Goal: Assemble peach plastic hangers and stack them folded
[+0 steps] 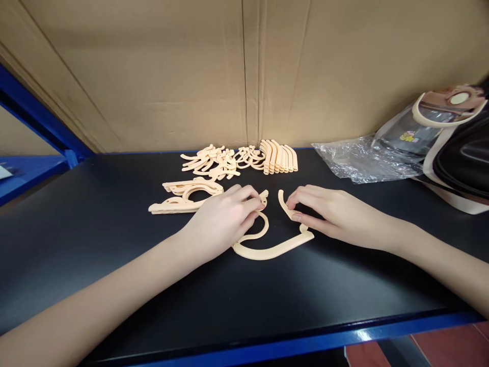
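Observation:
My left hand (229,216) is closed, its fingertips pinching a small beige plastic hanger piece (264,195) with holes in its end. My right hand (332,211) grips a slim curved beige hanger piece (282,200) between thumb and fingers. Below and between them on the black tabletop lie a beige hanger hook (263,228) and a curved hanger arm (273,252). Left of my left hand are several folded plastic hangers (175,205), stacked flat and partly covered by that hand.
At the back lie a loose pile of small beige parts (214,162), several hooks (250,157) and a row of curved arms (278,157). A clear plastic bag (355,163), water bottle (416,130) and black bag (464,153) occupy the right. Cardboard (171,76) stands behind.

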Action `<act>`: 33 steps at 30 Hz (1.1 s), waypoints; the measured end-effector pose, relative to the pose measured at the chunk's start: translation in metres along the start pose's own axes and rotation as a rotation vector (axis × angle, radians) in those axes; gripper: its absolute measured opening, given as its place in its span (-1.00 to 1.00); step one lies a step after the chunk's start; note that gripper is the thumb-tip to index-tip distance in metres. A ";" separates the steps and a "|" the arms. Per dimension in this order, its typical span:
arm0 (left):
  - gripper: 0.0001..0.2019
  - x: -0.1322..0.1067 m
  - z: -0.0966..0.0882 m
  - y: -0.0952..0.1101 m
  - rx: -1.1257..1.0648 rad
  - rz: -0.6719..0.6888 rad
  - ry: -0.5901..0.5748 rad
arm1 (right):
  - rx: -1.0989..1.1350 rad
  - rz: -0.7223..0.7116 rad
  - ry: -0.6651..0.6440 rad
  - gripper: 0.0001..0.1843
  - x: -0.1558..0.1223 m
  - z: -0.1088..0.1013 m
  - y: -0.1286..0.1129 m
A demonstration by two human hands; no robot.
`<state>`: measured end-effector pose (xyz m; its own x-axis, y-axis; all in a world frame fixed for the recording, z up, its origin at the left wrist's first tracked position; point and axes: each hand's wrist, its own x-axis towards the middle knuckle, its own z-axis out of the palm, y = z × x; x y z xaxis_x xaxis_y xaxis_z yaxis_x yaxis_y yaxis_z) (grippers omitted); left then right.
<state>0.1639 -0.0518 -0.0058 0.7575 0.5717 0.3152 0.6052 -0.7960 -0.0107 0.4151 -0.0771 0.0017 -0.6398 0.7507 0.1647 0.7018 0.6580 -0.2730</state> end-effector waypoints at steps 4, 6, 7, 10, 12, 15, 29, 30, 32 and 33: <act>-0.85 0.000 -0.002 -0.001 0.101 -0.003 -0.040 | 0.054 -0.054 -0.056 -0.68 0.001 -0.002 -0.003; -0.83 0.000 -0.003 -0.001 0.165 -0.013 -0.060 | 0.081 -0.069 -0.077 -0.63 0.001 -0.004 -0.005; -0.82 0.000 -0.003 0.000 0.197 -0.019 -0.072 | 0.089 -0.074 -0.077 -0.62 0.001 -0.005 -0.005; -0.81 0.001 -0.003 0.003 0.278 -0.045 -0.106 | 0.090 -0.088 -0.060 -0.60 0.001 -0.006 -0.008; -0.80 0.001 -0.003 0.005 0.311 -0.064 -0.126 | 0.089 -0.098 -0.056 -0.58 0.001 -0.007 -0.009; -0.79 0.001 -0.005 0.008 0.331 -0.103 -0.141 | 0.100 -0.109 -0.071 -0.58 0.000 -0.007 -0.012; -0.77 0.002 -0.006 0.007 0.232 -0.261 -0.145 | 0.143 -0.160 -0.157 -0.70 -0.002 -0.005 -0.022; -0.77 0.002 -0.006 0.006 0.224 -0.262 -0.143 | 0.151 -0.161 -0.157 -0.71 -0.002 -0.005 -0.022; -0.77 0.001 -0.005 0.006 0.211 -0.257 -0.141 | 0.173 -0.159 -0.152 -0.74 -0.002 -0.004 -0.021; -0.77 0.001 -0.005 0.005 0.205 -0.251 -0.142 | 0.186 -0.159 -0.148 -0.75 -0.002 -0.004 -0.020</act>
<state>0.1670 -0.0562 -0.0008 0.5966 0.7779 0.1974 0.8026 -0.5787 -0.1447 0.4034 -0.0917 0.0110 -0.7856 0.6132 0.0826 0.5283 0.7342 -0.4265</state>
